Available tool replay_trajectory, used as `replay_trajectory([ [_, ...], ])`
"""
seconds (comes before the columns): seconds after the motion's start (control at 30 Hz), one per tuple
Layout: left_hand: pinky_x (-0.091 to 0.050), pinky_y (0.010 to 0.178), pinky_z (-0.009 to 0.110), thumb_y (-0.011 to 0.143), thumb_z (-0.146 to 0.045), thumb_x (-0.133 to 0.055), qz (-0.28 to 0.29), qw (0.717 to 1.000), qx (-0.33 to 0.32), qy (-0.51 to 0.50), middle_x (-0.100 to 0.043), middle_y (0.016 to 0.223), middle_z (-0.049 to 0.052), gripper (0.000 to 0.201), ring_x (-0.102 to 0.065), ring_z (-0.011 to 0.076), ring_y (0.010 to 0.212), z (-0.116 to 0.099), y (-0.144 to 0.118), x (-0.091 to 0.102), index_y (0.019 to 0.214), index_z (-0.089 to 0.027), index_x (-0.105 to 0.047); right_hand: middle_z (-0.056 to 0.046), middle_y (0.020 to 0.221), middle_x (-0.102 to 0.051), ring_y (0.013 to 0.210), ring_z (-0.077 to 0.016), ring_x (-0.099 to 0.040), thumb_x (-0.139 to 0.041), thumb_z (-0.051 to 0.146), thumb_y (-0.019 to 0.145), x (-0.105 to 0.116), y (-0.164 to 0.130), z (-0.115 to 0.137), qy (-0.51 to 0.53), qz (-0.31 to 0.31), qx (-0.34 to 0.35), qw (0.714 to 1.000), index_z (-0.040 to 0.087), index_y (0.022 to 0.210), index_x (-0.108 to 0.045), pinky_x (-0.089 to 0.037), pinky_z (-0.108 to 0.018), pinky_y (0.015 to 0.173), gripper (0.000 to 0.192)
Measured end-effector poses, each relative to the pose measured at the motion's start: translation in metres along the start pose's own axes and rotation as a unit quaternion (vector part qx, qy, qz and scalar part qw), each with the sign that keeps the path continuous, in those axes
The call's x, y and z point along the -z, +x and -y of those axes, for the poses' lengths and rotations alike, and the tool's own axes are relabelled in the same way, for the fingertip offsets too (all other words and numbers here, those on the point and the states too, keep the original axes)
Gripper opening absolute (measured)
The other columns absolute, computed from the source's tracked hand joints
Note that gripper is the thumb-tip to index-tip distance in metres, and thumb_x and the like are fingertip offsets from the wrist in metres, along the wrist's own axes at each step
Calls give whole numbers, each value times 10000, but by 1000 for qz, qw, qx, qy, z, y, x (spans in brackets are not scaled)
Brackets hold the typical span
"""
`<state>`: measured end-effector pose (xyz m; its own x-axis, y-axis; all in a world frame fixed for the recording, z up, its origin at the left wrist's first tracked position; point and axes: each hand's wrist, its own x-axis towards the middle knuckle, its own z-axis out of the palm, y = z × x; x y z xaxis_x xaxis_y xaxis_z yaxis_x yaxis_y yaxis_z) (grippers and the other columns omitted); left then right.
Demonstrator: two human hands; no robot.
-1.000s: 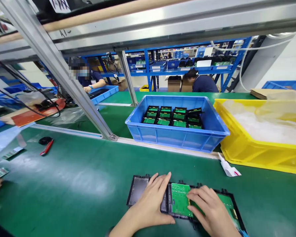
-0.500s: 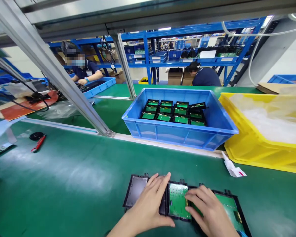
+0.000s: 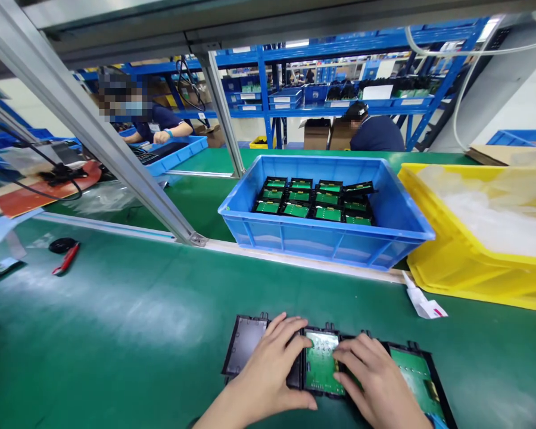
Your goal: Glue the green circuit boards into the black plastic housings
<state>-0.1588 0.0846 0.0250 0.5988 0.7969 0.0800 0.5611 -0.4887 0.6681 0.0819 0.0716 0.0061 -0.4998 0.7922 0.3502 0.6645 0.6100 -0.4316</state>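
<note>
Left hand (image 3: 268, 372): grip flat, fingers spread, pressing on black plastic frame (image 3: 245, 342). Right hand (image 3: 375, 381): grip flat, fingertips pressing the middle green circuit board (image 3: 320, 363), holding nothing. Frame lies on the green matte worktop (image 3: 138, 322), near edge. Progress, as judged: middle and right bays boarded, left bay bare. Beyond: blue ribbed crate (image 3: 326, 241) of finished boards; yellow bin (image 3: 469, 274).

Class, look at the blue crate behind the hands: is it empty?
No. The blue crate holds rows of green circuit boards in black frames.
</note>
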Motion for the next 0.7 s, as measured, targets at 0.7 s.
replay_trajectory([
  [0.7, -286, 1099, 633, 649, -396, -831, 41, 991, -25, 128, -442, 1434, 218, 621, -419, 418, 1321, -8, 0, 1, 1210, -198, -656, -27, 796, -679, 748, -210, -522, -396, 115, 947, -14, 11, 15, -122, -58, 8, 991, 192, 808, -658, -329, -359, 691, 307],
])
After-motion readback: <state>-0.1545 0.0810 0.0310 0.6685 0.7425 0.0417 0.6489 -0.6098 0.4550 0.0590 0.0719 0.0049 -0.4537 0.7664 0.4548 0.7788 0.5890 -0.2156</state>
